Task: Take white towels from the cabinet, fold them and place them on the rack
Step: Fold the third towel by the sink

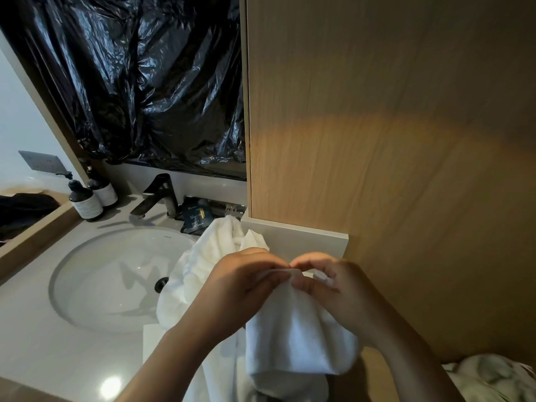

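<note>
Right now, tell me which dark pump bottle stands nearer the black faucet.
The rear white-labelled bottle; the front bottle stands farther left of the faucet.

Soft terry towel (298, 338), matt wood-grain panel (391, 126), glossy crinkled plastic sheet (139, 82).

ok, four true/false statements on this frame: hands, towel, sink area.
1. The left hand and right hand both pinch the white terry towel at its top edge. True.
2. The round grey sink basin holds standing water. False: no water, and its dark drain shows.
3. Crinkled black plastic sheeting hangs above the dark metal faucet. True.
4. The white-labelled dark pump bottles stand right of the faucet. False: they stand left of it.
</note>
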Available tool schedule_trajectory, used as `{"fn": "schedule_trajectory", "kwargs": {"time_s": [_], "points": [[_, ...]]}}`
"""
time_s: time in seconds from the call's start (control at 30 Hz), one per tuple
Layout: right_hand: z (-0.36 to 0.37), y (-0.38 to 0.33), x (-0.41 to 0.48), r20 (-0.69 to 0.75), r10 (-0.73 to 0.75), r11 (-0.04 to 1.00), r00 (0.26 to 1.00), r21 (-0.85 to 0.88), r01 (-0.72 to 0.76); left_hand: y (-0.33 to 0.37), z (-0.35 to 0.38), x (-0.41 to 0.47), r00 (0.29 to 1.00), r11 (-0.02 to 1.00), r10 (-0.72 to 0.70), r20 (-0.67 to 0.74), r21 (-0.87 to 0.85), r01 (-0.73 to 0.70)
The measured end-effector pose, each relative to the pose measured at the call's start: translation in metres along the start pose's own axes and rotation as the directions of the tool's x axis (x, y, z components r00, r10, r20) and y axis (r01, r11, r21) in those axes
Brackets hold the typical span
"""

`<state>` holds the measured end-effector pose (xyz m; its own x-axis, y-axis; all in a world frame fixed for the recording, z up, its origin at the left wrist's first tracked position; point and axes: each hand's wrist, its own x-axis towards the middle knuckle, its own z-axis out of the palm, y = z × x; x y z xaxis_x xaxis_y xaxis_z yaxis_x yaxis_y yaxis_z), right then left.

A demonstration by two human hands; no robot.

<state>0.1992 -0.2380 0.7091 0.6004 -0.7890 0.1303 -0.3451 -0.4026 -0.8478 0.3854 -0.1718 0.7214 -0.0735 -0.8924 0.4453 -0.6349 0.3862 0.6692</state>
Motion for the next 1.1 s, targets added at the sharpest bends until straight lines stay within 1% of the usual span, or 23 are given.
{"fn": "schedule_trajectory", "kwargs": {"time_s": [0.07,0.13,0.23,0.3,0.37,0.47,0.53,0.63,0.7,0.77,0.83,0.9,1.0,1.1], "points": [[-0.002,-0.001,0.0,-0.008,-0.006,1.0,1.0,-0.015,0.006,0.0,0.001,0.0,1.0,1.0,0.004,-0.01,0.003,-0.004],[-0.004,-0.001,-0.001,-0.046,-0.033,0.996,0.998,-0.089,0.029,0.0,0.002,0.0,1.0,1.0,0.004,-0.016,0.007,-0.004],[-0.01,-0.002,-0.003,-0.145,-0.136,0.963,0.98,-0.25,0.097,0.0,0.002,0.0,0.999,0.999,-0.039,-0.021,-0.013,0.039],[-0.019,-0.003,-0.004,-0.195,-0.215,0.938,0.957,-0.315,0.146,-0.003,-0.001,0.0,0.999,0.999,-0.048,0.001,0.023,0.048],[-0.029,-0.003,-0.004,-0.249,-0.227,0.94,0.941,-0.308,0.145,-0.01,-0.005,-0.002,0.996,0.994,-0.073,0.041,0.085,0.07],[-0.039,-0.005,-0.001,-0.335,-0.193,0.95,0.922,-0.299,0.09,-0.023,-0.008,-0.008,0.98,0.978,-0.177,0.094,0.131,0.165],[-0.041,-0.008,0.0,-0.384,-0.184,0.955,0.905,-0.289,0.072,-0.031,-0.006,-0.011,0.977,0.967,-0.197,0.081,0.181,0.18],[-0.047,-0.015,0.0,-0.426,-0.218,0.956,0.878,-0.273,0.105,-0.041,-0.001,-0.015,0.969,0.947,-0.243,0.054,0.23,0.224],[-0.052,-0.02,-0.002,-0.433,-0.254,0.949,0.865,-0.284,0.136,-0.048,0.001,-0.018,0.96,0.935,-0.278,0.022,0.235,0.265],[-0.057,-0.023,-0.003,-0.441,-0.279,0.941,0.853,-0.301,0.152,-0.052,0.001,-0.021,0.953,0.933,-0.302,-0.007,0.201,0.297],[-0.06,-0.025,-0.003,-0.446,-0.283,0.937,0.849,-0.316,0.146,-0.053,0.001,-0.022,0.947,0.931,-0.318,-0.03,0.18,0.318],[-0.065,-0.024,-0.001,-0.449,-0.261,0.939,0.855,-0.324,0.117,-0.053,-0.004,-0.018,0.952,0.935,-0.295,-0.077,0.182,0.304],[-0.074,-0.026,0.002,-0.466,-0.259,0.931,0.846,-0.355,0.089,-0.046,-0.023,-0.003,0.947,0.951,-0.243,-0.208,0.141,0.275],[-0.087,-0.032,0.009,-0.462,-0.248,0.922,0.851,-0.381,0.062,-0.03,-0.048,0.019,0.902,0.972,-0.194,-0.385,0.05,0.231]]}}
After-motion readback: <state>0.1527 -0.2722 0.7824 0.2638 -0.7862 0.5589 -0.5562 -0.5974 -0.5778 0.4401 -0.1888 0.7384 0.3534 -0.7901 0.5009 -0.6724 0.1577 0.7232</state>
